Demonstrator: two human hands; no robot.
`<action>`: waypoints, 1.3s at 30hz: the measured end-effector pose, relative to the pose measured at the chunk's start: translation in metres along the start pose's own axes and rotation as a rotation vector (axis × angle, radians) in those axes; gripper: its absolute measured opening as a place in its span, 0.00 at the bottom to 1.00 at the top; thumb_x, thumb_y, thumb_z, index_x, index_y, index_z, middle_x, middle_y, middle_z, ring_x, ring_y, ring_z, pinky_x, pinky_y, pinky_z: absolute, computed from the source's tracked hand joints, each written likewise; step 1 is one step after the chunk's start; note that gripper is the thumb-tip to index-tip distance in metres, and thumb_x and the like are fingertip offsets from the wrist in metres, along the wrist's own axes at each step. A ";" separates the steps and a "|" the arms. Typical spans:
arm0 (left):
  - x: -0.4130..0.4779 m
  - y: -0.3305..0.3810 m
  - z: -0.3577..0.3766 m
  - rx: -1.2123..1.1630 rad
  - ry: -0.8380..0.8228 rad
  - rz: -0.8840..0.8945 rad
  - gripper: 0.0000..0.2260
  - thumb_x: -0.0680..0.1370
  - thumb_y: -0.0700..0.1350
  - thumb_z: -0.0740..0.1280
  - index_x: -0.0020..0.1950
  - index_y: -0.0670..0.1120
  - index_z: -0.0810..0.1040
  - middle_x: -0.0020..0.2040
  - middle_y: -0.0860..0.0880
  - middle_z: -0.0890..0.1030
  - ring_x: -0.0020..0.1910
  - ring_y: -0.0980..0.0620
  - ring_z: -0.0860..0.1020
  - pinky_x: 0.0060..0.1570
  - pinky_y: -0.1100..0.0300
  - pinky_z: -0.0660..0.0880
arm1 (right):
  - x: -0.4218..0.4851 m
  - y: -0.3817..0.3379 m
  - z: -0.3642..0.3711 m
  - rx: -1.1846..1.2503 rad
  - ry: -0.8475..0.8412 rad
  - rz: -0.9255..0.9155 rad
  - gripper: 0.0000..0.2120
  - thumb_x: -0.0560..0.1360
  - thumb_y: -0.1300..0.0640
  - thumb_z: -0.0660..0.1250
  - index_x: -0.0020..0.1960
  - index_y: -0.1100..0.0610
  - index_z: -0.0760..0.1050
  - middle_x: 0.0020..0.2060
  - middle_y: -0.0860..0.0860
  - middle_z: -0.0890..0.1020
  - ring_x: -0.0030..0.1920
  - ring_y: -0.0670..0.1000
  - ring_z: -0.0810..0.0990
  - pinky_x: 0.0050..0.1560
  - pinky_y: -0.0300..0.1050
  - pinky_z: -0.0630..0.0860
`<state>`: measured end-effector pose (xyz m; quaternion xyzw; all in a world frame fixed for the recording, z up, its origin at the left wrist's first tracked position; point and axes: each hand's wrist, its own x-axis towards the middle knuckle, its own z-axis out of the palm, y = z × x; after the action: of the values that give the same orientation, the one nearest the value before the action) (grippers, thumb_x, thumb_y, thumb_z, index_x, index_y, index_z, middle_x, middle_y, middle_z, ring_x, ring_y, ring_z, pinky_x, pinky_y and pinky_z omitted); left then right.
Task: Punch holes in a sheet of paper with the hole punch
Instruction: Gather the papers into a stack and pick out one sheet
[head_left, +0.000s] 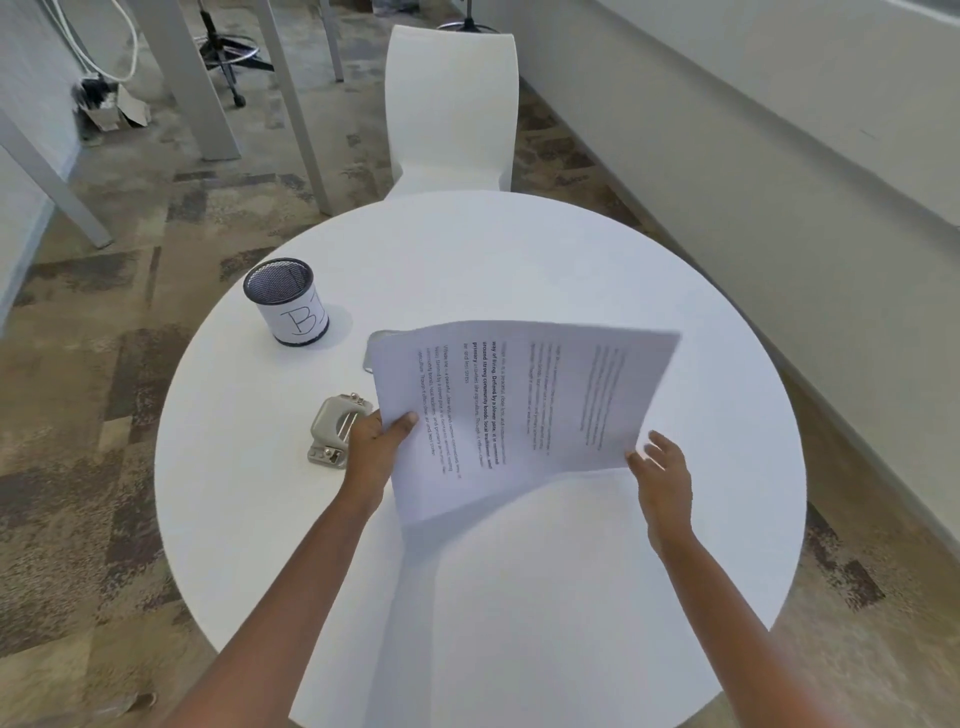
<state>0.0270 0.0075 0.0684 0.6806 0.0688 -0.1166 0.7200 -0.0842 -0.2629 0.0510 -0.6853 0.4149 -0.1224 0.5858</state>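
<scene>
Head view: sheet (519, 410) is held above desk (519, 249), left hand (376, 441) fingers pinched on its edge, right hand (662, 467) fingers apart at its corner. Hole punch (335, 428) lies unused beside it; no holes visible, punching judged not begun.

I read a handwritten "B" on the mesh cup (287, 301) beyond my left hand (375, 441); printed paragraphs on the sheet (519, 410) I hold are mostly too blurred.
</scene>
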 end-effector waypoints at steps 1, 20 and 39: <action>-0.002 0.000 0.003 -0.043 0.009 -0.021 0.09 0.77 0.35 0.63 0.56 0.39 0.76 0.36 0.58 0.84 0.33 0.64 0.81 0.37 0.70 0.78 | -0.003 0.001 0.004 -0.024 0.030 0.028 0.24 0.75 0.58 0.65 0.69 0.58 0.63 0.66 0.58 0.71 0.66 0.57 0.70 0.67 0.52 0.66; -0.043 -0.018 0.048 -0.487 0.158 -0.429 0.15 0.78 0.37 0.61 0.65 0.41 0.71 0.57 0.44 0.76 0.41 0.54 0.76 0.35 0.61 0.78 | -0.044 -0.023 0.062 0.489 -0.296 0.217 0.11 0.79 0.65 0.56 0.58 0.60 0.73 0.48 0.53 0.80 0.47 0.53 0.80 0.49 0.45 0.79; -0.042 -0.035 0.019 -0.279 0.069 -0.567 0.15 0.76 0.31 0.61 0.63 0.34 0.70 0.51 0.40 0.76 0.39 0.49 0.75 0.22 0.66 0.77 | -0.009 0.008 0.033 0.055 -0.177 0.179 0.10 0.75 0.68 0.61 0.51 0.57 0.75 0.48 0.57 0.80 0.46 0.57 0.78 0.50 0.56 0.76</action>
<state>-0.0237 -0.0097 0.0467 0.5328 0.2954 -0.2788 0.7424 -0.0717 -0.2325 0.0372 -0.6373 0.4177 -0.0200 0.6472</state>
